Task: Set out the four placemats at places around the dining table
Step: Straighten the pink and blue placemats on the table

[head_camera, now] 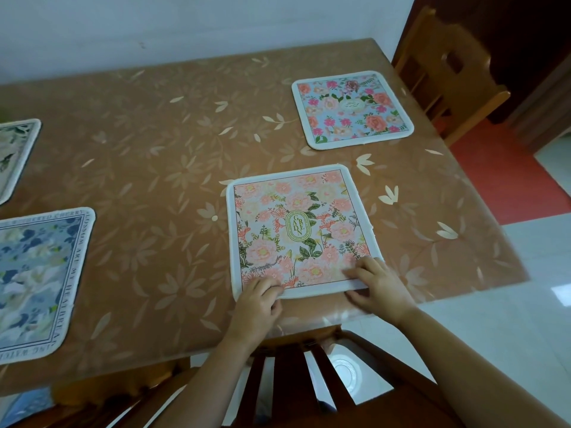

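Our left grip (261, 299) and our right grip (377, 285) each pinch the near edge of the pink placemat (298, 230), one by each near corner, with fingers on top and thumbs at the edge. The mat lies flat in front of both grips. Its long side runs straight away from us, toward the far side of the worktop (154, 168). Both grips are just as near to it. We think a small push with both would square it up, and then we could let go. Its near edge sits just beside the worktop's near edge, above a dark chair (309, 384). Three more mats lie well apart: a rose placemat (352, 109) far on the right, a blue placemat (34, 279) near on the left, and a pale placemat (15, 156) behind that one. A light chair (448, 66) stands at the right end, and a white wall (185, 20) is behind.
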Available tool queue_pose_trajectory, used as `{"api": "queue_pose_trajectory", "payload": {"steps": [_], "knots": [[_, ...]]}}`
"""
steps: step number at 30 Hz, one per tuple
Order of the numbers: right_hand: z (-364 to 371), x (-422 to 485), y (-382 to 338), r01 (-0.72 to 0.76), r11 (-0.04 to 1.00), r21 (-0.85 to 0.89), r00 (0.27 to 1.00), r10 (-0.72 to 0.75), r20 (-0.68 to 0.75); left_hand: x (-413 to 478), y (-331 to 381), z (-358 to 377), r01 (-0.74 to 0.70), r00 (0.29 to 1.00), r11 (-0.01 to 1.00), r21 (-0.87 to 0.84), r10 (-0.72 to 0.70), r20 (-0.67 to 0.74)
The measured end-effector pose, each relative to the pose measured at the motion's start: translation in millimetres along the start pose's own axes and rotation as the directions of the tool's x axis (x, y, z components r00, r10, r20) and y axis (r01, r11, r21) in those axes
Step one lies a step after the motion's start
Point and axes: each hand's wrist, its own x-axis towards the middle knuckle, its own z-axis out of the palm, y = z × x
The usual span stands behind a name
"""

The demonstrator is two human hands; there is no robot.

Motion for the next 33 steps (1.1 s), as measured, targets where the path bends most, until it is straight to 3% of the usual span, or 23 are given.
{"api": "queue_pose_trajectory", "payload": {"steps": [10,17,33], "knots": [[4,9,-19,0.109,0.990,0.089,0.993,-0.105,-0.053,-6,-17,-20,0.255,0.959,0.948,-0.188,-0.273,-0.078],[14,18,-40,0.233,0.970,0.062,0.972,-0.234,-0.001,-25,-30,-37,0.307,0.947,0.939,-0.154,-0.317,-0.046],[31,17,-48,0.272,0.962,0.038,0.962,-0.271,-0.024,-40,-23,-34,0.359,0.928,0.930,-0.074,-0.365,-0.079]]}}
